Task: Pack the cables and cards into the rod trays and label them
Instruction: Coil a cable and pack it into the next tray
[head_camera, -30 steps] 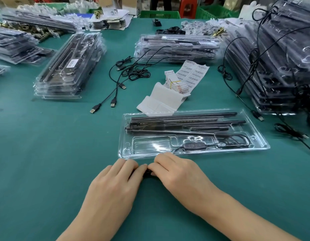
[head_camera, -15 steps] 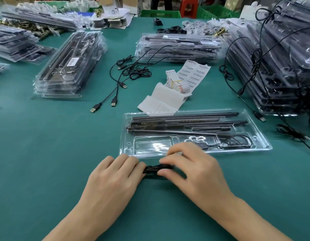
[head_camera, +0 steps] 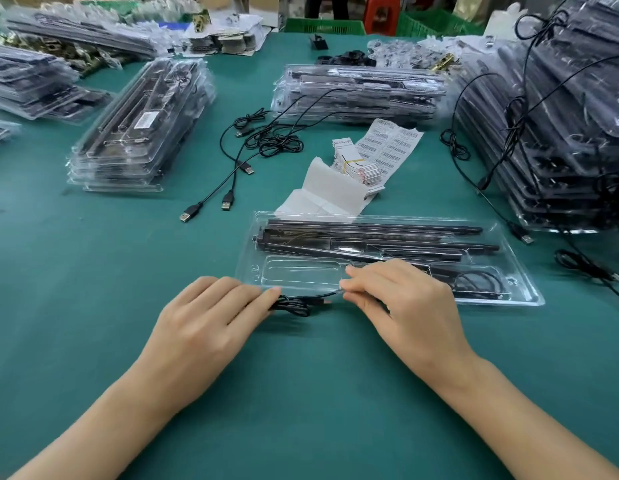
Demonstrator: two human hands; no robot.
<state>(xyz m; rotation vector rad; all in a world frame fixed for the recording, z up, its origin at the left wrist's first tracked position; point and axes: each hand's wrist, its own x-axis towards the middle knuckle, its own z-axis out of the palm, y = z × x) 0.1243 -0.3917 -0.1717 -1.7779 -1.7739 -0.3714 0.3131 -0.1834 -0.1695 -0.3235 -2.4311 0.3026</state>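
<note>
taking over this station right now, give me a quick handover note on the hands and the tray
Left hand: fingertips on the bundled end of the cable; thumb hidden, so the grip is unclear.
Right hand: pinches the same cable at the tray's near edge.
Open tray: lies just beyond both hands.
Done: rods are seated in the tray, and a cable coil sits in its right pocket.
Left: tuck the bundle into the tray, add a card from the card stack, and stick on a label from the barcode sheet.
</note>
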